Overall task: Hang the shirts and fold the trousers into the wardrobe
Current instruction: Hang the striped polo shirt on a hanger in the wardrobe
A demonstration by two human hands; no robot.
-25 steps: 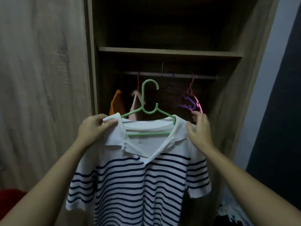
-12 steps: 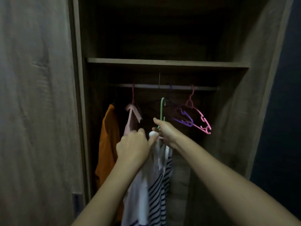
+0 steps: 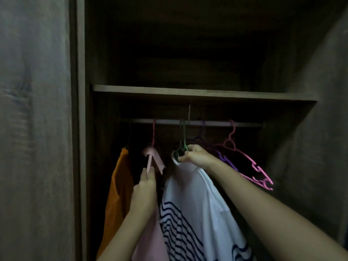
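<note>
Hands apart. Right hand point(image 3: 195, 157) grips the green hanger point(image 3: 182, 146) at its neck, its hook reaching the rail point(image 3: 211, 123), the striped shirt point(image 3: 188, 204) hanging below. Left hand point(image 3: 145, 191), fingers straight, presses the pink shirt point(image 3: 154, 160), left of it under the rail. The orange shirt point(image 3: 116, 185) hangs near the rail's left end.

Rail point(image 3: 212, 123) with shirts point(image 3: 116, 185), bare hangers point(image 3: 250, 166)

Three shirts are hanging on one rail point(image 3: 211, 123): orange shirt point(image 3: 117, 189) left of the left hand point(image 3: 145, 191), pink shirt point(image 3: 150, 240) against it, striped shirt point(image 3: 192, 194) under the right hand point(image 3: 197, 157). Two bare hangers, purple hanger point(image 3: 227, 161) and pink hanger point(image 3: 248, 159), are hanging further right.
</note>
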